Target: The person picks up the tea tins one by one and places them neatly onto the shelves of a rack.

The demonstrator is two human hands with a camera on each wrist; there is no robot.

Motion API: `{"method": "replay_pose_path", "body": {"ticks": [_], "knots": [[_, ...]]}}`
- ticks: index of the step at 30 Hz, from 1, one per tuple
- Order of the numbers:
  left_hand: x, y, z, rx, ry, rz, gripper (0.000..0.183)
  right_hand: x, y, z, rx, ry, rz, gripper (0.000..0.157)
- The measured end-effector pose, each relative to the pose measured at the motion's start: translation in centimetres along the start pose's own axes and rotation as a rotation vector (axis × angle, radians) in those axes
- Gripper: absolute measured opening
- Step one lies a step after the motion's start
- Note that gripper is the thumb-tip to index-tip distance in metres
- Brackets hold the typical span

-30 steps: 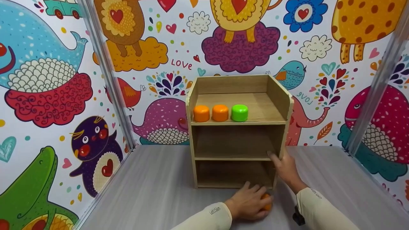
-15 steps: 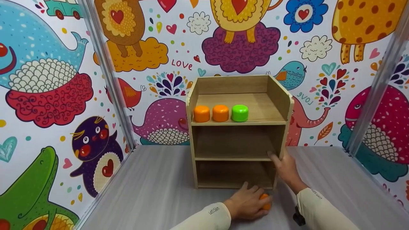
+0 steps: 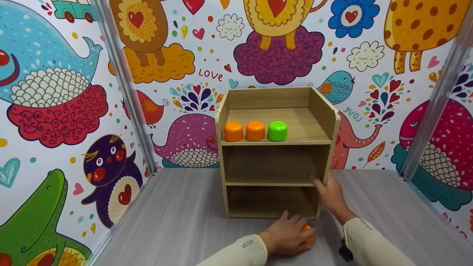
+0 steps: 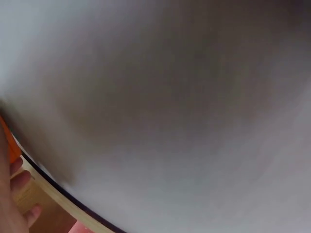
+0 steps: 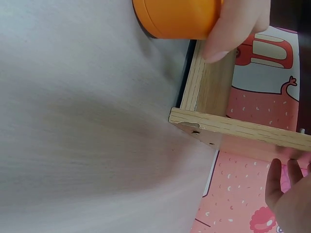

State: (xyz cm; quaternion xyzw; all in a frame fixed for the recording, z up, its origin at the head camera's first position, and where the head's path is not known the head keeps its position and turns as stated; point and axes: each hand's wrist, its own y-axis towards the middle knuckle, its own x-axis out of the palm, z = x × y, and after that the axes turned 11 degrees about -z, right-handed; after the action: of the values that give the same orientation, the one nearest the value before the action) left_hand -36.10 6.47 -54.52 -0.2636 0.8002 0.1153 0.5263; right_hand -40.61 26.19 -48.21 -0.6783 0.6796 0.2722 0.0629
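A small wooden shelf unit point(image 3: 277, 184) stands on the grey table. My left hand point(image 3: 285, 235) is low in front of its bottom right corner, the fingers around a small rounded orange container point(image 3: 308, 235) on the table. That hand covers most of the container in the head view; its orange side point(image 5: 177, 18) shows more fully in the right wrist view. My right hand point(image 3: 331, 195) holds the unit's right side panel, thumb on the inner side and fingers point(image 5: 274, 182) along the outside. Two orange containers point(image 3: 233, 132) and a green container point(image 3: 277, 131) line the top shelf's front edge.
Walls printed with cartoon animals point(image 3: 279, 55) enclose the grey table point(image 3: 177, 221) at the back and both sides. Metal posts point(image 3: 127, 87) stand at the back corners. Raised side boards point(image 3: 322, 114) edge the unit's top.
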Motion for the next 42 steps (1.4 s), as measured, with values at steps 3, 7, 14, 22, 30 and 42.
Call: {"method": "replay_pose_path", "body": {"ticks": [3,7,14,22,30,42], "knots": [[-0.2,0.0,0.0,0.012,-0.016,-0.016,0.052,0.0,0.0,0.0,0.008,0.005,-0.004,0.067],[-0.5,-0.1,-0.2,0.015,-0.022,-0.021,0.052,0.0,0.0,0.0,0.011,-0.002,0.007,0.064],[-1.3,-0.5,-0.7,-0.003,0.019,0.017,0.052,0.1,0.0,0.1,-0.009,-0.022,0.023,0.063],[-2.6,-0.8,-1.5,-0.018,0.101,0.079,0.052,0.1,0.1,0.0,-0.02,-0.09,0.075,0.051],[-4.0,-0.9,-2.3,-0.006,0.093,0.078,0.052,0.2,-0.1,-0.3,-0.032,-0.071,0.069,0.055],[-6.3,-1.6,-3.4,0.03,0.082,0.113,0.051,0.1,0.1,0.1,-0.042,-0.031,0.042,0.064]]}}
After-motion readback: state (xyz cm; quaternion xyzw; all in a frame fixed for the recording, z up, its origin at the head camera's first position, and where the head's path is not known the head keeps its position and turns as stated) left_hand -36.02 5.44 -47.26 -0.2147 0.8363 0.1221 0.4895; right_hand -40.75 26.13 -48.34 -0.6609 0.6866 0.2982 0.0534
